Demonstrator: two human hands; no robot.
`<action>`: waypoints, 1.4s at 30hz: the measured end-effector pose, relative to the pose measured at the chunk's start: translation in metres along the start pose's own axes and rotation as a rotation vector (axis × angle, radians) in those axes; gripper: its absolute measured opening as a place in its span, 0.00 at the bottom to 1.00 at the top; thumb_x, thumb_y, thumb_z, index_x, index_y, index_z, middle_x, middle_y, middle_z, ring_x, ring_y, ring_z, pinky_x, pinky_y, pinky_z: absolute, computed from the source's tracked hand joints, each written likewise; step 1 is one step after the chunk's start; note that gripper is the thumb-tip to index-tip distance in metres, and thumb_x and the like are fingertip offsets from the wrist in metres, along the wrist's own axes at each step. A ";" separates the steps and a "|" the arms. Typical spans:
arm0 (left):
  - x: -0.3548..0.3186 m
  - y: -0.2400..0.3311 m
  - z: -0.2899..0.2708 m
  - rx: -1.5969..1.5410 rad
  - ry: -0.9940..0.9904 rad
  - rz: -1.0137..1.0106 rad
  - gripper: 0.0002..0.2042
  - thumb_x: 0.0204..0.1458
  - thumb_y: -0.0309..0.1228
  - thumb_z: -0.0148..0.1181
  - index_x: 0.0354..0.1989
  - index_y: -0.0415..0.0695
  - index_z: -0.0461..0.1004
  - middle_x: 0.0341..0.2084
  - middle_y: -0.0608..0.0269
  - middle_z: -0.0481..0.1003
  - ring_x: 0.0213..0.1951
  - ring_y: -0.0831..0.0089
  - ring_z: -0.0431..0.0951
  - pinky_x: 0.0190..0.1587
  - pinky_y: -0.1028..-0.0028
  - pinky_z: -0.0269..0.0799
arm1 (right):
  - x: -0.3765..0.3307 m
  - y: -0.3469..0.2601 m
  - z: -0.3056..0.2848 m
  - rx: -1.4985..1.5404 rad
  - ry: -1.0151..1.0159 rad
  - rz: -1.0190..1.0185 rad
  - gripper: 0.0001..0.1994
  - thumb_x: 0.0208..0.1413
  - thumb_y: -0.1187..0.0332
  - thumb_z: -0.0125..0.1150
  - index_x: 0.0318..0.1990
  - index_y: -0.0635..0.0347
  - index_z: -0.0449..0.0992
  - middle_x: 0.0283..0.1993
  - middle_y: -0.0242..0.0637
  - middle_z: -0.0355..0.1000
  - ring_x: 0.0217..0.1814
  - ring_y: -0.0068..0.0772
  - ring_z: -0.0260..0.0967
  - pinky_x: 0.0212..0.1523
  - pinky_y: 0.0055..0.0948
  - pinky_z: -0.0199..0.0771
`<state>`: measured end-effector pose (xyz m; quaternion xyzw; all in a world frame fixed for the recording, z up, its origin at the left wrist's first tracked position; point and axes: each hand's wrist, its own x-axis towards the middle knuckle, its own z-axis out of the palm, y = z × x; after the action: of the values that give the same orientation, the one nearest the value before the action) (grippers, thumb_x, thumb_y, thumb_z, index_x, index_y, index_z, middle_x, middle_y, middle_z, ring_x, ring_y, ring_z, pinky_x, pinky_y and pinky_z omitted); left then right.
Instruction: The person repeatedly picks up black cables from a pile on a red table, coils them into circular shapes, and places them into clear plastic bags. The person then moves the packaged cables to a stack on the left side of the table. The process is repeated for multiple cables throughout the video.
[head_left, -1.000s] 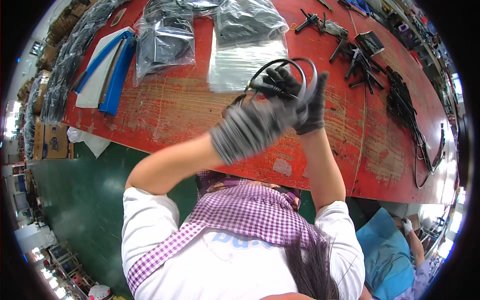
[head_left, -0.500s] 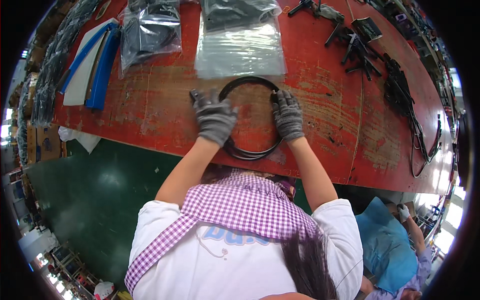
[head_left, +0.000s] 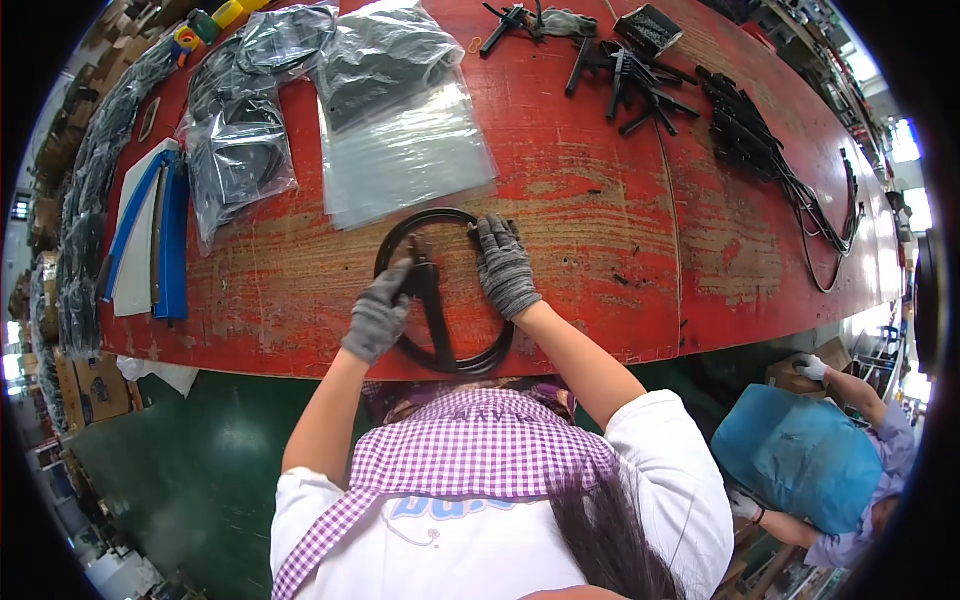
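The gloves on my left hand (head_left: 378, 318) and right hand (head_left: 507, 268) are grey knit cloth, dull and a bit fuzzy. My black loop (head_left: 484, 362) looks like smooth plastic with a little shine. The table (head_left: 600, 310) is wood, its red paint rough and scraped. The clear bags (head_left: 415, 150) are thin, glossy plastic. The blue thing (head_left: 173, 240) may be painted metal; it's hard to tell.

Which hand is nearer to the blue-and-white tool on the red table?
Left. The left hand is right of the blue-and-white tool, at the left side of the black coil; the right hand is farther right, at the coil's right side.
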<state>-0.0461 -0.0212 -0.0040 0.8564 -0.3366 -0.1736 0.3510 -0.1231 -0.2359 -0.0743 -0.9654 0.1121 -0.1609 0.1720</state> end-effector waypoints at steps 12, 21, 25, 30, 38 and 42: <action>-0.018 -0.022 0.014 0.335 0.251 0.043 0.20 0.41 0.28 0.57 0.47 0.49 0.71 0.45 0.48 0.69 0.44 0.52 0.70 0.47 0.60 0.65 | 0.054 0.061 -0.054 0.179 0.148 0.053 0.18 0.49 0.60 0.55 0.44 0.62 0.69 0.40 0.44 0.68 0.42 0.45 0.64 0.46 0.39 0.64; -0.019 -0.024 0.011 0.347 0.261 0.017 0.19 0.43 0.27 0.57 0.47 0.48 0.71 0.47 0.51 0.68 0.46 0.53 0.69 0.49 0.61 0.64 | 0.269 0.211 -0.063 -0.160 -0.159 0.811 0.34 0.47 0.44 0.49 0.50 0.68 0.65 0.48 0.58 0.66 0.52 0.51 0.65 0.51 0.42 0.65; -0.014 -0.023 0.012 0.326 0.248 0.002 0.19 0.42 0.27 0.58 0.48 0.49 0.71 0.46 0.52 0.69 0.45 0.54 0.69 0.48 0.62 0.64 | 0.276 0.226 -0.048 0.289 0.005 0.592 0.18 0.48 0.53 0.52 0.31 0.62 0.74 0.26 0.42 0.74 0.28 0.42 0.71 0.30 0.34 0.70; -0.015 -0.024 0.007 0.296 0.247 0.023 0.20 0.43 0.28 0.58 0.48 0.51 0.70 0.45 0.52 0.69 0.44 0.53 0.70 0.46 0.61 0.66 | 0.132 0.082 -0.090 1.683 -0.311 0.727 0.13 0.55 0.56 0.50 0.24 0.52 0.68 0.14 0.26 0.61 0.09 0.17 0.51 0.11 0.17 0.49; -0.018 -0.037 0.010 0.262 0.239 0.027 0.20 0.42 0.27 0.58 0.48 0.49 0.71 0.47 0.53 0.69 0.46 0.54 0.68 0.49 0.62 0.65 | -0.072 -0.033 -0.097 1.957 -0.873 1.127 0.15 0.54 0.56 0.52 0.41 0.57 0.68 0.18 0.31 0.62 0.10 0.19 0.51 0.11 0.17 0.49; -0.018 -0.040 0.008 0.237 0.226 0.028 0.19 0.43 0.27 0.58 0.47 0.49 0.72 0.46 0.53 0.69 0.47 0.55 0.68 0.50 0.63 0.65 | -0.071 -0.060 -0.088 1.243 -0.911 0.808 0.14 0.58 0.62 0.45 0.45 0.61 0.69 0.26 0.37 0.70 0.24 0.24 0.67 0.25 0.21 0.65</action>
<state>-0.0456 0.0087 -0.0376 0.9010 -0.3250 -0.0302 0.2858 -0.2101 -0.1875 0.0065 -0.5531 0.2584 0.2825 0.7399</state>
